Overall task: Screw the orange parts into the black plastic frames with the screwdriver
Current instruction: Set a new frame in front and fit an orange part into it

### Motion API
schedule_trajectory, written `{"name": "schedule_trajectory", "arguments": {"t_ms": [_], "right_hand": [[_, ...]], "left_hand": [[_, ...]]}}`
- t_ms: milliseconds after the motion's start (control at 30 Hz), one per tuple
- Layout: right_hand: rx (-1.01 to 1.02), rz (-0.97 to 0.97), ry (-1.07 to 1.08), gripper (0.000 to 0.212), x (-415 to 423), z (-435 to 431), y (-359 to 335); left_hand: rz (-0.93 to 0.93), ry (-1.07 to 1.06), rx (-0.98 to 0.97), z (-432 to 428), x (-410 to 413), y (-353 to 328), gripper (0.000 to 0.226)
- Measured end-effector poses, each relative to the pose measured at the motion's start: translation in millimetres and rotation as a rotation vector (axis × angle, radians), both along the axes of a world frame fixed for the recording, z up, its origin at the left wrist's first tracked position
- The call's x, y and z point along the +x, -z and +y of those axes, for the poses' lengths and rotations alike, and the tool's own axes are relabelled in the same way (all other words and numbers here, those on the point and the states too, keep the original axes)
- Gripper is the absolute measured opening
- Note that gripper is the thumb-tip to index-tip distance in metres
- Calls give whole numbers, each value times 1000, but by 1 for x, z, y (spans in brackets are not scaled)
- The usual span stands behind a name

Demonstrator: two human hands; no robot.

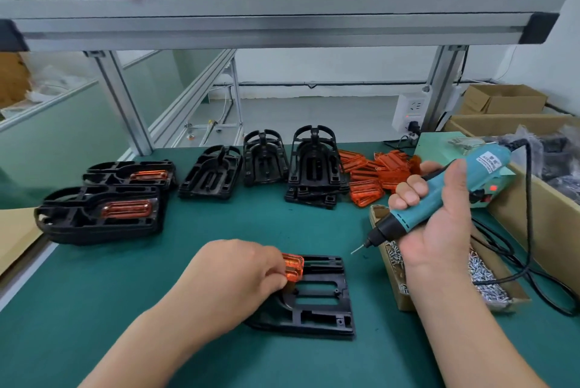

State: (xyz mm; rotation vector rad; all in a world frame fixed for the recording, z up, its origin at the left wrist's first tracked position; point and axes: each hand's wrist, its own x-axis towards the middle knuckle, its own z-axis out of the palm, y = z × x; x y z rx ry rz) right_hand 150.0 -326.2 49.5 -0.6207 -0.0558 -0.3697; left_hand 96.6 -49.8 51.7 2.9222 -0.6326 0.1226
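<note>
A black plastic frame (323, 303) lies flat on the green mat in front of me. My left hand (238, 274) pinches an orange part (293, 266) over the frame's upper left area. My right hand (436, 224) grips a teal electric screwdriver (445, 196), bit pointing down-left, above a cardboard box of screws (483, 274) to the right of the frame. The bit is clear of the frame. A pile of loose orange parts (376, 174) lies further back.
Two black frames with orange parts fitted (100, 211) lie at the left. Bare black frames (213, 174) stand in stacks along the back. Cardboard boxes (533, 199) line the right edge. The screwdriver's black cable (530, 215) loops at the right. An aluminium shelf (282, 23) spans overhead.
</note>
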Motion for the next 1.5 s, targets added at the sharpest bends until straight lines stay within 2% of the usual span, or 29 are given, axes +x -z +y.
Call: {"name": "schedule_trajectory", "arguments": {"t_ms": [100,233,300,533,767,867,1000,1133,1200,1333,1500], "right_hand": [[-11,-1,-2,37,0,1,1],[-16,-3,-12,38,1,2,1],[-18,-2,-19,38,0,3,1],[-29,-10,-36,38,-2,6,0],[-40,-13,-55,36,-3,9,-1],[-58,-7,-87,38,-4,10,-2],[-123,21,-171,29,-6,12,-4],[-236,65,-246,22,-8,22,-6],[-270,92,-273,21,-9,26,-6],[-331,112,-313,24,-11,28,-5],[-415,123,-331,32,-14,32,-6]], "left_hand": [[52,-42,-210,10,-6,7,23],[137,-91,-318,26,-4,13,57],[201,-125,-388,34,2,15,63],[284,-109,-474,37,7,20,38],[172,-61,-469,25,0,20,37],[122,-67,-534,14,-4,20,36],[104,-103,-740,-6,-6,17,35],[237,-105,-988,-22,-3,15,26],[296,-104,-1050,-26,-1,15,16],[324,-131,-1141,-31,-1,15,13],[506,-139,-1584,-35,-2,7,16]]}}
